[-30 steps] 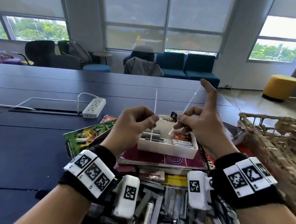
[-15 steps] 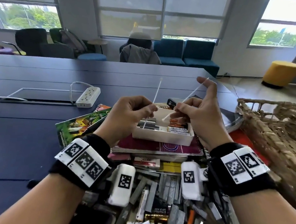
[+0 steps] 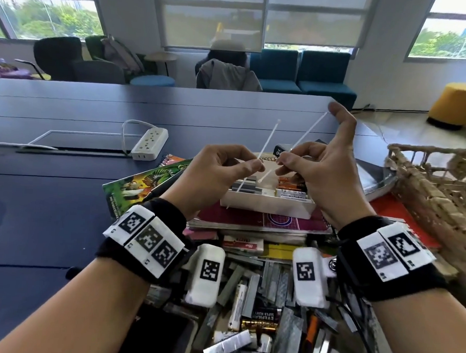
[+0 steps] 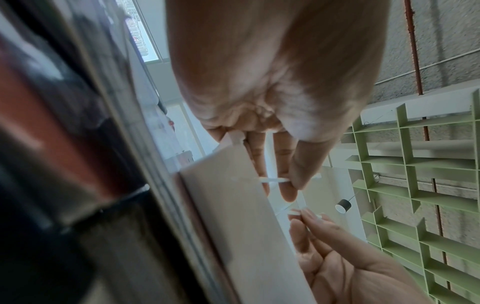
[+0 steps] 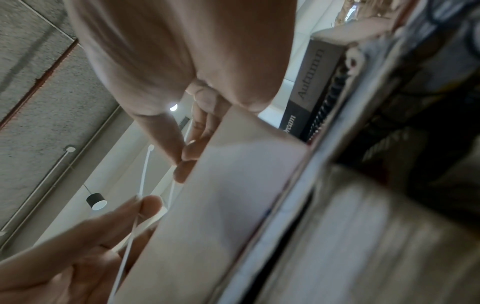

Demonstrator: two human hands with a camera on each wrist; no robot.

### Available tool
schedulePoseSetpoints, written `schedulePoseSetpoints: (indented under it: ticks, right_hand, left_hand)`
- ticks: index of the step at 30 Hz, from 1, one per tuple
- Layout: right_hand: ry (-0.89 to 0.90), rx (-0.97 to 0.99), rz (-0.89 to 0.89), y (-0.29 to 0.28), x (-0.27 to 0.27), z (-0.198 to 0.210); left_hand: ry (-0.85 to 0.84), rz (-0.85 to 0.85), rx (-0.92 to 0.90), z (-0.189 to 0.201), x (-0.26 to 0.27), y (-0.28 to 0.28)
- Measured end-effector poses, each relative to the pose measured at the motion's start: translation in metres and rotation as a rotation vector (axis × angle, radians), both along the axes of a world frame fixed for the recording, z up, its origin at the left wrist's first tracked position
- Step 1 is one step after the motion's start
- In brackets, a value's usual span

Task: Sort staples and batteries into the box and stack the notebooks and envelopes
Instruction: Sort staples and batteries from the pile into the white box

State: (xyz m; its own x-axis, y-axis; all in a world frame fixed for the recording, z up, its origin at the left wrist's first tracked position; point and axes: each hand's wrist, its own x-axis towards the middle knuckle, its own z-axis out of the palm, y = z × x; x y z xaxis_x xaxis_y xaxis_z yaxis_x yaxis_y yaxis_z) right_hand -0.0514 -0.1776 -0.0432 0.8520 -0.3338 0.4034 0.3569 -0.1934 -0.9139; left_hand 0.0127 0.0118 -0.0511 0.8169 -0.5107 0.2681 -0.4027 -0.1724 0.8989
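Observation:
A white box (image 3: 265,203) sits on a maroon notebook (image 3: 251,220) atop a stack. Grey staple strips (image 3: 249,186) fill its left side and batteries (image 3: 290,190) its right. Just above the box, my left hand (image 3: 256,165) pinches a thin white plastic strip (image 3: 267,141) that leans up to the right. My right hand (image 3: 282,162) pinches a second white strip (image 3: 307,131), thumb raised. The left wrist view shows the left fingers (image 4: 288,185) on the strip beside the box wall (image 4: 246,226). In the right wrist view the right fingertips (image 5: 187,156) meet above the box (image 5: 221,205).
Loose staple strips and batteries (image 3: 260,299) are heaped in front of me. A green-covered notebook (image 3: 134,187) lies left of the stack, a grey notebook (image 3: 372,178) and a red cover (image 3: 394,211) to the right. A wicker basket (image 3: 436,192) stands at the right, a power strip (image 3: 150,143) behind.
Both hands have come a little lower and closer together over the box. The left strip, upright a second ago, now leans to the right.

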Motion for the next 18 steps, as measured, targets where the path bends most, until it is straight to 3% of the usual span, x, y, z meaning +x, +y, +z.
schedulePoseSetpoints:
  ticks: [12,18]
  right_hand:
    - [-0.005,-0.181,-0.077,-0.004,0.0,0.01]
    - [0.127,-0.583,-0.224,-0.015,0.003,0.008]
  left_hand:
    - [0.075,-0.004,-0.174,0.01,0.0,0.008]
    - [0.058,0.09,-0.248,0.009,0.004,0.008]
